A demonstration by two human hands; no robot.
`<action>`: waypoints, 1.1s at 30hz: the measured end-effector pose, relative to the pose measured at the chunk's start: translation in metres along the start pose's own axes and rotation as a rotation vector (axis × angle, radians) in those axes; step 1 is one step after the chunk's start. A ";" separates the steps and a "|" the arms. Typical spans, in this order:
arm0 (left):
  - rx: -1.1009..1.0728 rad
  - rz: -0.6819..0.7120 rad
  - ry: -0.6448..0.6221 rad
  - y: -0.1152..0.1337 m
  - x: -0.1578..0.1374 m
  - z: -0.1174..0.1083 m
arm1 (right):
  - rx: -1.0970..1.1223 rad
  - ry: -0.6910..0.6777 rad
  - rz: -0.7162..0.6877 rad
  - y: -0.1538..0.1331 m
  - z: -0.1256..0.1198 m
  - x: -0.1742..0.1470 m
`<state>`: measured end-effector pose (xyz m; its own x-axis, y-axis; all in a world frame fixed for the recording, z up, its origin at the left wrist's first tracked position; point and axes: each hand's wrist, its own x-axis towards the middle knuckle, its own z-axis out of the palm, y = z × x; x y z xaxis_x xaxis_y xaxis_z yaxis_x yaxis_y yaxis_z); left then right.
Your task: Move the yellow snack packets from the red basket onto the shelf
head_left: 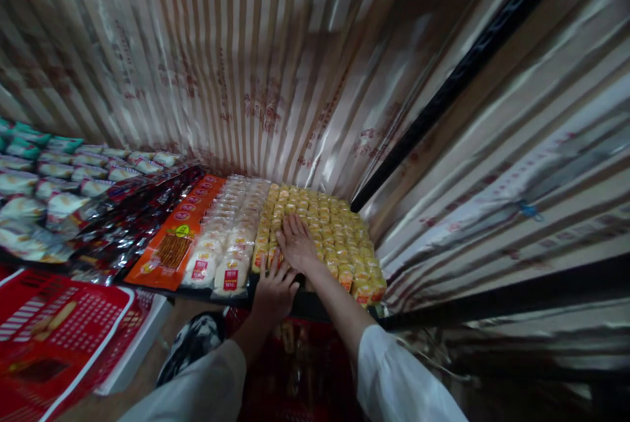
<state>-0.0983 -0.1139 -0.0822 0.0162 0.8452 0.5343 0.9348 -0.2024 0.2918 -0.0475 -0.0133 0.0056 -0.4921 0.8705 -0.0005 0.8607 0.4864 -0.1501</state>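
Note:
My right hand (298, 243) lies flat on rows of small yellow-wrapped packets (339, 238), its fingers stretched toward the back. Close beside it, my left hand (274, 287) rests at the front edge of the same rows, fingers spread. Neither hand holds anything that I can see. Just left of the yellow packets are two rows of clear-wrapped round white packets (231, 271) with red labels. An orange snack bag (174, 241) with brown sticks printed on it lies beside those.
Dark shiny packs (142, 212) and white packets (59, 176) continue along the shelf to the left, with green packets (29, 140) at its far end. Red baskets (63, 330) stand at lower left. Striped sheeting (275, 67) hangs behind; a black pole (443, 94) slants at right.

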 end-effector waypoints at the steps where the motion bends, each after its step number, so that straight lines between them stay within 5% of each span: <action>1: 0.008 -0.003 -0.013 0.000 0.000 -0.001 | 0.000 0.019 0.001 -0.002 0.000 0.004; 7: 0.024 -0.016 -0.065 -0.001 0.000 -0.003 | 0.012 -0.123 -0.004 -0.001 0.003 0.024; 11: 0.034 0.018 -0.050 -0.002 0.000 -0.001 | -0.006 -0.002 0.020 0.012 -0.001 0.036; 16: 0.066 0.040 -0.034 -0.003 0.000 0.000 | -0.021 -0.119 0.047 0.021 0.000 0.048; 20: 0.082 0.049 -0.011 -0.002 0.000 0.000 | 0.013 -0.033 0.063 0.025 0.001 0.056; 25: 0.094 0.056 -0.015 -0.002 0.000 0.001 | -0.007 -0.105 0.068 0.029 -0.003 0.065; 29: 0.106 0.056 -0.033 -0.003 0.000 0.002 | -0.003 0.006 0.073 0.029 -0.005 0.073; 33: 0.116 0.062 -0.025 -0.004 -0.001 0.005 | 0.016 -0.072 0.082 0.027 0.001 0.081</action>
<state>-0.1003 -0.1114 -0.0884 0.0828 0.8450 0.5283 0.9666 -0.1972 0.1639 -0.0642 0.0704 0.0009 -0.4289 0.8994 -0.0838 0.8964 0.4123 -0.1625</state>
